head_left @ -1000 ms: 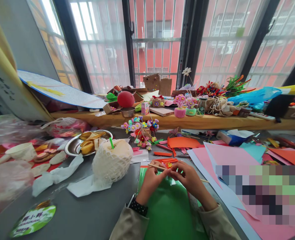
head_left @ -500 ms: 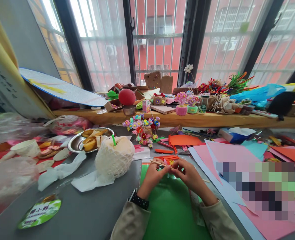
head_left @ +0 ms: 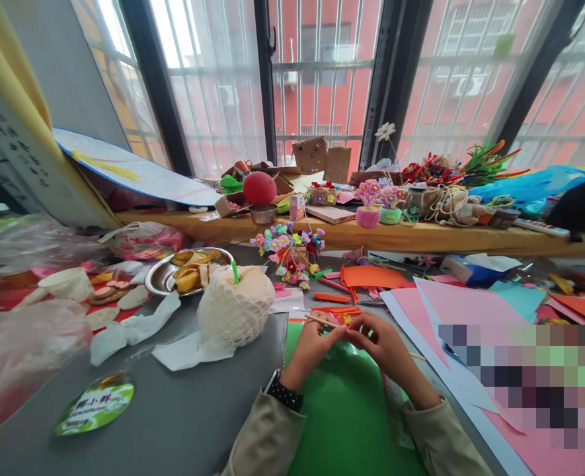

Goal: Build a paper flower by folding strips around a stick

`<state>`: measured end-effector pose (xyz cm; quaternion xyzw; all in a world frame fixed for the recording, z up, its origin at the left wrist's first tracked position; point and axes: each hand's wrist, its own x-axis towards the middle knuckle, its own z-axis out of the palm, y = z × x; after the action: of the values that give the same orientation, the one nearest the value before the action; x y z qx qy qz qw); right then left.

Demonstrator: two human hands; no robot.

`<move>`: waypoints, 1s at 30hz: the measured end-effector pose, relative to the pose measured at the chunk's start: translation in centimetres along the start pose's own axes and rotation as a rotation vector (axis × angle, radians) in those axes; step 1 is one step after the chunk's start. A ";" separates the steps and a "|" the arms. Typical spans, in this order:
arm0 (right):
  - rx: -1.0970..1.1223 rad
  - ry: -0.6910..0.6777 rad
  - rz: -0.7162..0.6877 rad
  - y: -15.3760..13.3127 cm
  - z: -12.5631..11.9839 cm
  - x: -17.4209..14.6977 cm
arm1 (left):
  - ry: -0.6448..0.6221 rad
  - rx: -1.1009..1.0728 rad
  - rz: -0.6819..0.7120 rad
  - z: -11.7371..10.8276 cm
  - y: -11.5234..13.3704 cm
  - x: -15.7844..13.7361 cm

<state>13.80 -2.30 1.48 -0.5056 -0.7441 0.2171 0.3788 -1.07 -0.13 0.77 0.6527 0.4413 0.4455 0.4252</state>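
Over a green sheet (head_left: 346,410), my left hand (head_left: 319,340) pinches a thin wooden stick (head_left: 320,320). My right hand (head_left: 379,344) meets it fingertip to fingertip, closed at the stick's near end. A pale stick end (head_left: 416,356) shows past my right hand; whether it is the same stick I cannot tell. Small yellow and red bits (head_left: 346,319) appear just behind the joined fingertips, partly hidden. Orange paper strips (head_left: 332,298) lie beyond the hands, near a larger orange paper piece (head_left: 374,276).
Left of the sheet stands a coconut in white netting (head_left: 237,307) with a green straw, beside a metal bowl (head_left: 156,281) of peels. Pink paper (head_left: 465,307) lies at the right. Small craft flowers (head_left: 292,248) stand ahead, below a cluttered ledge (head_left: 282,230).
The view has turned slightly left, so everything sits a little further right in it. Both hands keep the same pinch at the stick.
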 end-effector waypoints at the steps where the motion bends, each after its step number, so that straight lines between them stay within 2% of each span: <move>1: -0.009 0.012 -0.009 0.0 0.0 0.0 | 0.005 0.006 0.003 0.0 0.0 0.0; 11: -0.029 0.070 0.005 0.1 0.3 0.0 | -0.008 0.023 -0.023 -0.2 0.4 -0.1; 16: 0.104 -0.022 0.088 0.2 0.0 0.1 | -0.046 -0.013 -0.063 -0.3 0.4 -0.1; 21: 0.132 -0.016 0.176 0.4 -0.1 0.2 | -0.078 -0.041 -0.052 -0.1 -0.1 0.0; 30: 0.250 -0.083 0.271 0.4 -0.3 0.1 | -0.133 -0.064 -0.051 0.0 -0.1 0.0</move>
<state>14.25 -2.07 1.39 -0.5407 -0.6515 0.3776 0.3749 -1.13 -0.12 0.63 0.6555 0.4142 0.4042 0.4852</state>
